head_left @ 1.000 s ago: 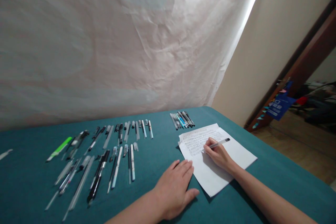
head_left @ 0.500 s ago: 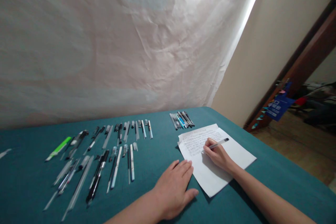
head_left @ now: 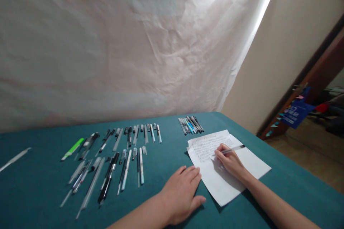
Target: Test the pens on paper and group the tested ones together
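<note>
My right hand [head_left: 228, 160] pinches a pen [head_left: 234, 149] with a clear barrel and a dark end. Its tip, mostly hidden by the fingers, is at the lowest lines of handwriting on the white paper [head_left: 236, 189]. Beneath that top sheet, the edge of another sheet shows at the upper left. Flat on the table by the paper's left edge lies my left hand [head_left: 184, 193], fingers stretched out and thumb apart, holding nothing. To its left, several taken-apart pens lie in two rough rows, among them a white pen barrel [head_left: 141, 166] and a black pen [head_left: 109, 179].
A green table [head_left: 163, 157] carries everything. Behind the paper lies a tight bundle of pens [head_left: 190, 125]. A green highlighter [head_left: 72, 149] and a white stick-like item [head_left: 15, 159] lie at the left. A pale sheet [head_left: 120, 43] hangs behind the table.
The view has turned slightly left, so the things on the table appear further right. The pen has shifted a little along the writing; my left hand stays flat.
</note>
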### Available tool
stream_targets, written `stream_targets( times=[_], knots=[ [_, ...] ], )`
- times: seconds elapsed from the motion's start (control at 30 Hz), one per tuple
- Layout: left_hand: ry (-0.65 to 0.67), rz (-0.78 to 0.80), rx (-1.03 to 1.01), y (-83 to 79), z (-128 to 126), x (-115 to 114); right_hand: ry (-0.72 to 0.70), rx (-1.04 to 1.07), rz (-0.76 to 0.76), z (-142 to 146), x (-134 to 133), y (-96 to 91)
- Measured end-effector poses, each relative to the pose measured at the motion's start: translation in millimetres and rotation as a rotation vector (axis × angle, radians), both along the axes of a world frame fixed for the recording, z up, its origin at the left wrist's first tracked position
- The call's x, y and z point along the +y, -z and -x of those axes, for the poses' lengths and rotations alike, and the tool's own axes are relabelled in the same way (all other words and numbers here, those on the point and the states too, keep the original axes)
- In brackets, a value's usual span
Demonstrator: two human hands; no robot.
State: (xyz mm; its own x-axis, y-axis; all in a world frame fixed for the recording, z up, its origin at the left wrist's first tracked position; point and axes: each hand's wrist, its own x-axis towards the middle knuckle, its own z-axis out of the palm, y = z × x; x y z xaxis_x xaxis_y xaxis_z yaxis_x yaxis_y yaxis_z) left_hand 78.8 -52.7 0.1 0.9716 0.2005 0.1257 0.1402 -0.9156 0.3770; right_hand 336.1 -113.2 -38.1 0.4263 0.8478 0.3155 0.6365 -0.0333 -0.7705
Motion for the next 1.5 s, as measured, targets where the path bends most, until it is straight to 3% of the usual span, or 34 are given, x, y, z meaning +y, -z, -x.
stream_targets(
  times=[0.13, 0.23, 0.37, 0.53, 0.67, 0.8, 1.03, 1.23, 1.5],
  knots=[
    [-0.183, -0.166, 0.029, -17.1, 10, 18, -0.009, 0.011, -0.002, 6, -2, -1.9],
    [-0.437, -0.243, 0.173, -35.8, 25, 47, -0.043, -0.013, -0.018, 13, -1, -5.8],
    [-0.675, -0.286, 0.216, -50.5, 53, 91, -0.171, -0.051, -0.005, 35, 8, -20.1],
    [-0.830, -0.276, 0.250, -43.9, 69, 122, -0.380, 0.016, 0.057, 87, 27, -45.6],
    [-0.841, -0.242, 0.203, -31.5, 67, 125, -0.453, 0.118, 0.026, 126, 51, -55.2],
    [-0.848, -0.176, 0.116, -21.0, 63, 123, -0.443, 0.185, -0.055, 148, 70, -51.1],
    [-0.798, 0.091, -0.143, -11.0, 61, 122, -0.297, 0.155, -0.112, 153, 72, -25.1],
    [-0.680, 0.514, -0.466, -19.5, 49, 125, -0.437, 0.053, -0.252, 151, 64, -24.4],
    [-0.703, 1.119, -0.840, -17.4, 41, 127, -0.619, -0.324, -0.328, 154, 52, -25.7]
  ],
)
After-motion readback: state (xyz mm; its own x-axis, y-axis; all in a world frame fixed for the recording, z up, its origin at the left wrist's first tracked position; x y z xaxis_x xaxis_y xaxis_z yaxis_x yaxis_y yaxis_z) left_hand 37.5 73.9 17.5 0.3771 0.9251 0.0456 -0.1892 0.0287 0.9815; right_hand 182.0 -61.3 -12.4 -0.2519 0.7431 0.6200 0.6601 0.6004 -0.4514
